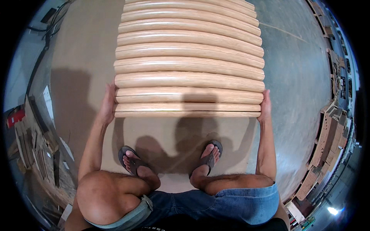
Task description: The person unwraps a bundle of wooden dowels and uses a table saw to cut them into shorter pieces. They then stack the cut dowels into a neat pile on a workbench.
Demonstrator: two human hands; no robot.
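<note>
Long wood-grain mouldings (189, 63) with rounded tops lie side by side in a stack in front of me, running left to right. My left hand (108, 103) lies against their left ends, by the nearest rows, with its fingers stretched along them. Against the right ends of the same rows rests my right hand (266, 104), fingers also straight and pointing away from me. Both hands look open, though their inner sides are partly hidden by the ends. A thin dark gap shows along the nearest moulding (185, 111).
I squat on a brown sheet (169, 161) with my sandalled feet (208, 158) just before the stack. Grey floor (296, 73) lies to the right, with stacked brown boards (327, 134) beyond it. At left are flat pieces (32, 146) and a black cable (38, 61).
</note>
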